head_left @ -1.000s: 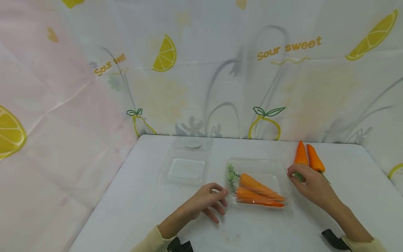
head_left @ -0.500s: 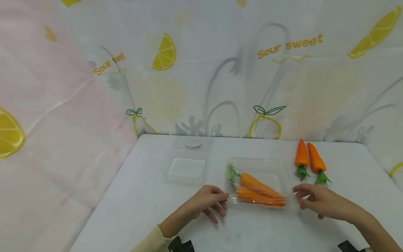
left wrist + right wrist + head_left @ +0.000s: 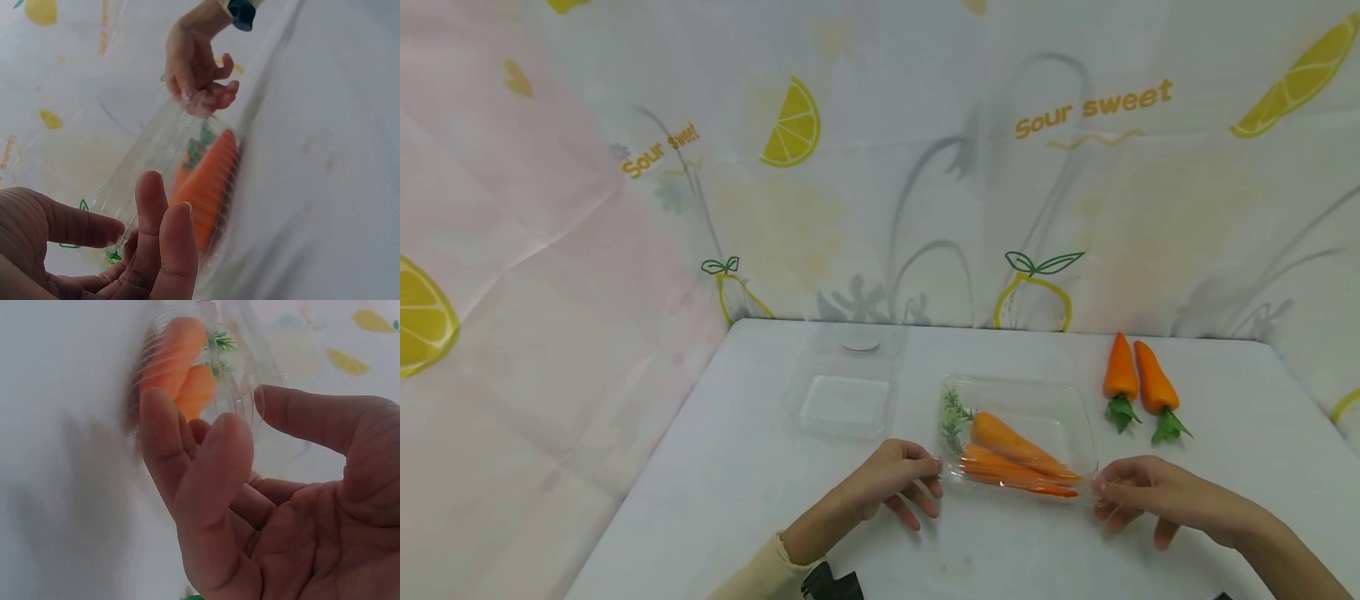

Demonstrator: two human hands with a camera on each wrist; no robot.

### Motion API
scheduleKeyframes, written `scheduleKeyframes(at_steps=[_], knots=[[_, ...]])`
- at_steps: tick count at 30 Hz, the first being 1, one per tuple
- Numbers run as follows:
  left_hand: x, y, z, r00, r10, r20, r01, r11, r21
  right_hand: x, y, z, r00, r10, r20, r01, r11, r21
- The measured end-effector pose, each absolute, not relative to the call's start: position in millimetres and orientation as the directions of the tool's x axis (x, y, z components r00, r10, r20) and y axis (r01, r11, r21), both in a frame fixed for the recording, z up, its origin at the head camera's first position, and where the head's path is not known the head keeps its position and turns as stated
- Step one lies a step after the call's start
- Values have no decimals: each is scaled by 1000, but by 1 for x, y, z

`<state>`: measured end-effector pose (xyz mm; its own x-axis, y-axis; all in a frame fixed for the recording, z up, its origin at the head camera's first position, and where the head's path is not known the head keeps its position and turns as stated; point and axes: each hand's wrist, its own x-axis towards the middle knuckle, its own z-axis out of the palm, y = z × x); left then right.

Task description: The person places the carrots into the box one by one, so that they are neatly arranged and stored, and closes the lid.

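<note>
A clear plastic box (image 3: 1037, 398) with its lid closed or film over it, I cannot tell which, stands at the middle of the table. Inside lie orange carrots (image 3: 1011, 442) with feathery green tops at the left end. My left hand (image 3: 895, 483) pinches the box's left edge between thumb and fingers. At the opposite end, my right hand (image 3: 1172, 500) grips the right front corner, thumb on the rim. In the left wrist view the box (image 3: 140, 156) spans the space between both hands. The right wrist view has the carrots (image 3: 175, 359) behind the clear wall.
Another clear plastic container (image 3: 842, 404), open with its lid folded back, lies at the left of the white table (image 3: 737, 467). Two more carrots (image 3: 1120, 367) with leafy green tops lie at the back right. A lemon-print cloth (image 3: 865, 217) hangs behind the table.
My right hand has come away from the two carrots at the back right, moving down and toward the box, and now holds its right corner. The left hand stays at the left edge.
</note>
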<state>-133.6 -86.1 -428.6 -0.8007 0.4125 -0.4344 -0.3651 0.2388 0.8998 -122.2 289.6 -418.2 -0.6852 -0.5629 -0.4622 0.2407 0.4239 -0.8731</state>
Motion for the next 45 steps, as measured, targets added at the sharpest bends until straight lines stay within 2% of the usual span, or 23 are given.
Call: scheduleKeyframes(at_steps=[7, 16, 22, 32, 45], knots=[[-135, -85, -428, -808, 410, -424, -350, 245, 904, -123, 289, -424, -623, -664, -414, 280, 305, -910], [-134, -84, -425, -810, 409, -420, -335, 266, 904, -124, 287, -437, -618, -696, -365, 323, 199, -925], [-135, -83, -427, -809, 405, -426, -342, 264, 902, -124, 286, -438, -587, -739, -329, 351, 134, -927], [-135, -88, -431, -792, 453, -409, -326, 253, 911, -125, 287, -440, -603, -699, -384, 387, 164, -907], [-137, -89, -435, -790, 462, -403, -372, 160, 914, -126, 287, -440, -587, -719, -373, 399, 144, -906]])
